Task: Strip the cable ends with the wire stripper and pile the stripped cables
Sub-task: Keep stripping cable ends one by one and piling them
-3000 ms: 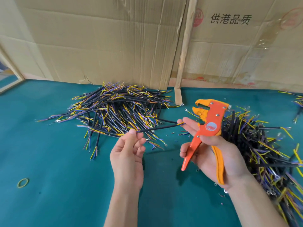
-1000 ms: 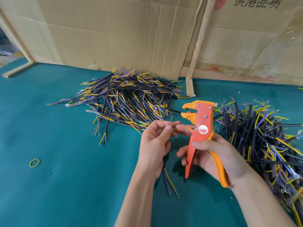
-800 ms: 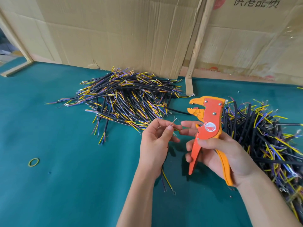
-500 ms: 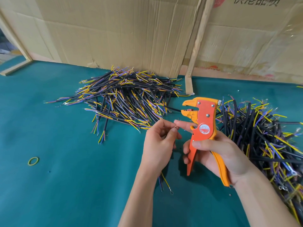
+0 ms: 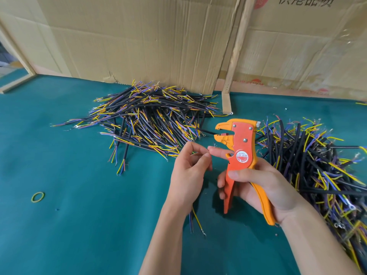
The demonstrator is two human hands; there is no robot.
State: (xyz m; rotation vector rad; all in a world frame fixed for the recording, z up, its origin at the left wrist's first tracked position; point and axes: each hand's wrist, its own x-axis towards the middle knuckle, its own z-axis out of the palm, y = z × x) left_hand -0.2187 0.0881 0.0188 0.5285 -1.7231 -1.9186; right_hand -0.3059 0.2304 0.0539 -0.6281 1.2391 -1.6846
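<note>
now, vs half a second ago:
left hand (image 5: 188, 169): still pinches cable (image 5: 195, 221), thumb against forefinger.
right hand (image 5: 264, 187): grips wire stripper (image 5: 241, 155), unchanged, upright, forefinger meeting the left fingertips.
cable pile (image 5: 151, 120): unmoved.

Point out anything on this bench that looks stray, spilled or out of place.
A yellow-green rubber band lies alone on the green mat, far left of both cable piles. Small bits of debris dot the mat near the right hand. Otherwise nothing stands out.
</note>
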